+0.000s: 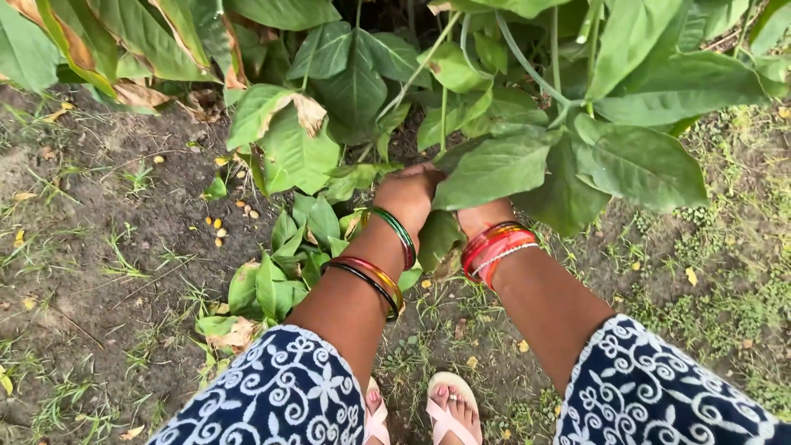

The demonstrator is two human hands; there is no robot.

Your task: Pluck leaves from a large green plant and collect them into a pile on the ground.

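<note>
Leaves (494, 169) hiding right hand (478, 216), left hand (409, 194) half-covered

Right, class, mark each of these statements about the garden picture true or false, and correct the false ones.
1. Both hands reach in among large green leaves. True.
2. The left hand is fully hidden. False: its back shows; it is the right hand that is mostly covered by a leaf.
3. The right wrist carries red bangles. True.
4. The person is barefoot. False: pale pink sandals are on the feet.
5. The sleeves are dark blue with white swirls. True.
6. The ground is paved. False: it is bare soil with sparse grass.
</note>
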